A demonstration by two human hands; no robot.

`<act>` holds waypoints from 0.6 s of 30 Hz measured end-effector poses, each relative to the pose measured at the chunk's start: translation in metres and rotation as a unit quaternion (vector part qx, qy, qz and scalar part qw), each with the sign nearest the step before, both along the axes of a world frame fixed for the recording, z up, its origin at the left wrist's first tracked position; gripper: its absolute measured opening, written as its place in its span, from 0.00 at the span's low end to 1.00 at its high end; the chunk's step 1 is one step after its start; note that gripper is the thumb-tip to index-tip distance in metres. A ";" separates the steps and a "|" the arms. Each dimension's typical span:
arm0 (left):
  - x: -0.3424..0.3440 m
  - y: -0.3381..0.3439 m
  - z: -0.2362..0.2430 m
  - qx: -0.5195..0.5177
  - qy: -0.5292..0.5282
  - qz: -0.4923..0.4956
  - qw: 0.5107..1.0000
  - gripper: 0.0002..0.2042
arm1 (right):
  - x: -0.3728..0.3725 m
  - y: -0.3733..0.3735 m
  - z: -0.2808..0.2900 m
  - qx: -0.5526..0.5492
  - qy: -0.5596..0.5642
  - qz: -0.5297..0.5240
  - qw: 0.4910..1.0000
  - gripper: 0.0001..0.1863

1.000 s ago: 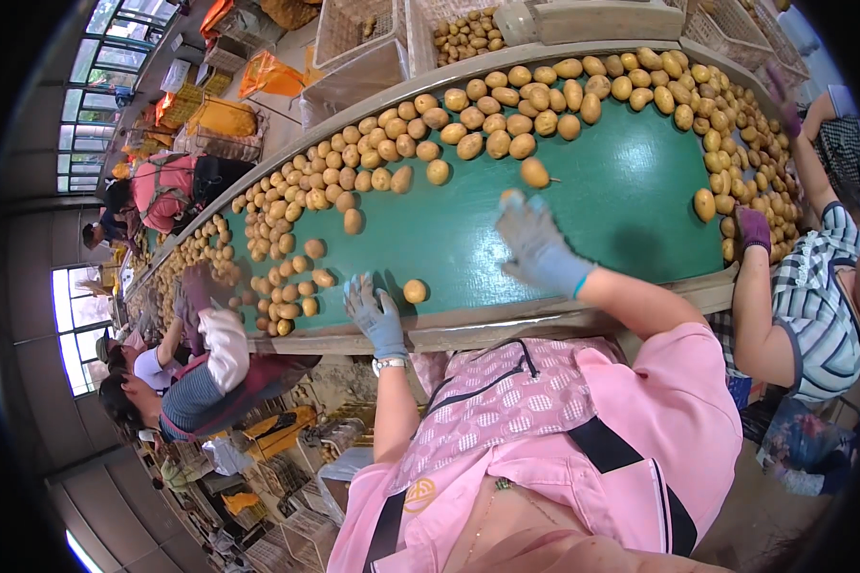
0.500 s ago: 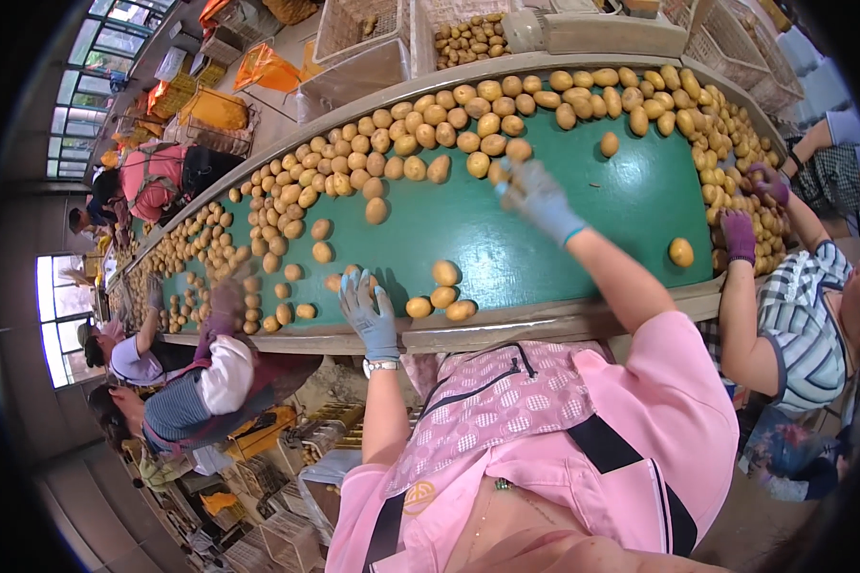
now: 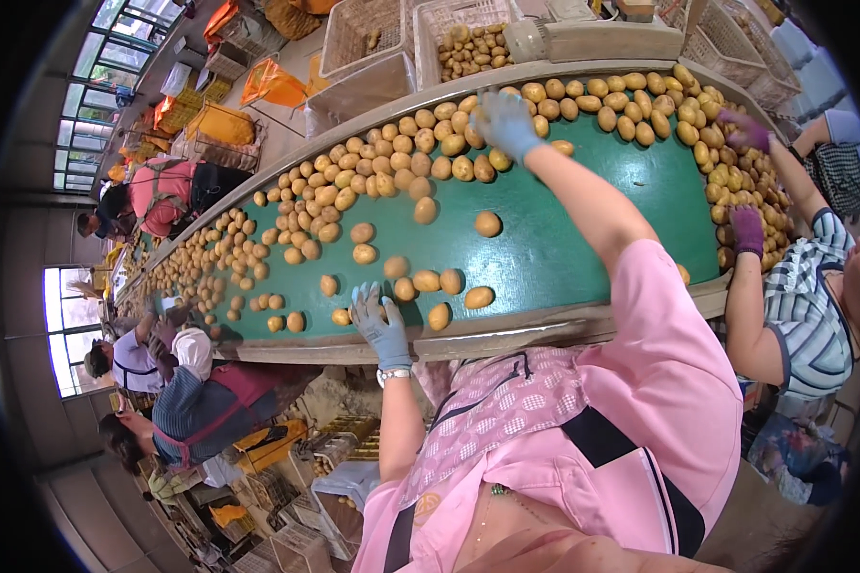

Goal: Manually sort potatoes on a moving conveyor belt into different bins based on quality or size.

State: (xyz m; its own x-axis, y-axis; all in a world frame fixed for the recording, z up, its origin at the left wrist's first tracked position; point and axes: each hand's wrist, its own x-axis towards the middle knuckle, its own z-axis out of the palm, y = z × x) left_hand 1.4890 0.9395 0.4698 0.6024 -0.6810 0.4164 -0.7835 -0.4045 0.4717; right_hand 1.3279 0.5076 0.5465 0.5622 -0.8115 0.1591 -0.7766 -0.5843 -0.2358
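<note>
Round yellow-brown potatoes (image 3: 401, 160) lie along the far side of a green conveyor belt (image 3: 554, 248). My left hand (image 3: 382, 329), in a pale blue glove, rests at the near edge of the belt with fingers spread, touching a potato partly hidden behind them. Several loose potatoes (image 3: 426, 281) lie just right of it. Stretched out to the far side, my right hand (image 3: 508, 124) in the same kind of glove is over the potato row. Motion blurs its fingers, so whether it grips one is unclear. A single potato (image 3: 487, 224) sits mid-belt between my hands.
At the right end, a co-worker's purple-gloved hand (image 3: 746, 229) is among piled potatoes (image 3: 736, 181). Other workers stand along the belt at left. Beyond the far rail (image 3: 354, 119) are a plastic crate (image 3: 430, 48) with potatoes and another crate (image 3: 365, 29).
My right hand has moved from mid-belt to the far potato row. My left hand stays near the front edge. Loose potatoes have shifted, and my view has turned slightly.
</note>
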 end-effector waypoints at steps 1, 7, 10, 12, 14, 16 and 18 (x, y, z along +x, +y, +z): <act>0.002 0.002 0.001 -0.004 -0.001 -0.001 1.000 0.17 | -0.012 0.030 -0.014 -0.231 -0.040 0.064 0.970 0.32; 0.035 0.019 -0.004 0.006 -0.018 -0.003 1.000 0.18 | -0.071 0.190 -0.045 -0.077 -0.084 0.324 0.939 0.32; 0.051 0.024 -0.003 0.034 -0.052 -0.020 0.998 0.18 | -0.101 0.197 -0.027 0.034 -0.163 0.404 0.900 0.26; 0.051 0.019 0.009 0.032 -0.042 -0.059 0.997 0.18 | -0.126 0.166 -0.018 -0.023 -0.153 0.247 0.957 0.21; 0.038 0.003 0.031 0.022 0.012 -0.126 0.992 0.19 | -0.144 0.134 -0.021 0.040 -0.359 -0.043 0.931 0.24; 0.012 -0.021 0.056 -0.009 0.027 -0.257 0.966 0.18 | -0.153 0.094 -0.024 -0.068 -0.310 -0.214 0.924 0.26; -0.019 -0.046 0.070 -0.016 0.001 -0.405 0.914 0.21 | -0.133 0.079 -0.037 0.002 -0.333 -0.212 0.919 0.27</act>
